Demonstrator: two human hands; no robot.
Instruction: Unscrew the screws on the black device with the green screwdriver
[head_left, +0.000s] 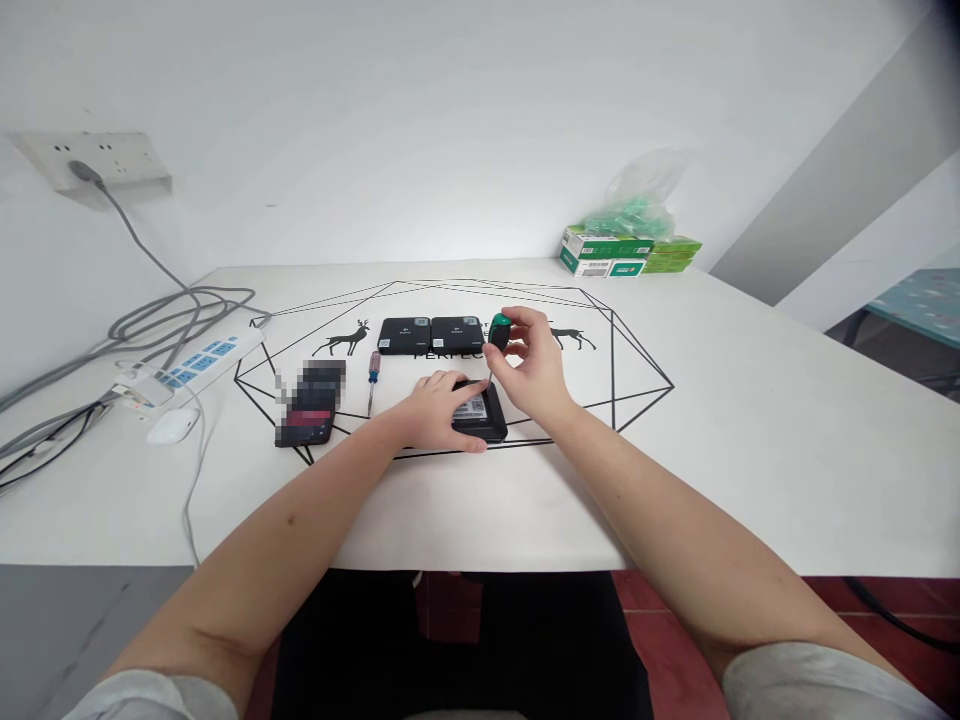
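A flat black electronic box (493,424) lies on the table with a white printed label facing up. My left hand (437,410) grips it from the left, thumb along the near edge and index finger stretched across to the far right corner. In my right hand (531,365) is a screwdriver (500,330) with a green and black handle, held nearly upright. Its thin shaft points down at that same corner, beside my left index fingertip. Whether the tip sits in a screw is too small to tell.
Behind are two similar black boxes (405,336) side by side. To the left lie another screwdriver (373,370), a phone (311,405), a white earphone case (172,426) and a power strip (206,365) with grey cables (180,310). Green-white cartons (607,250) with a plastic bag stand back right.
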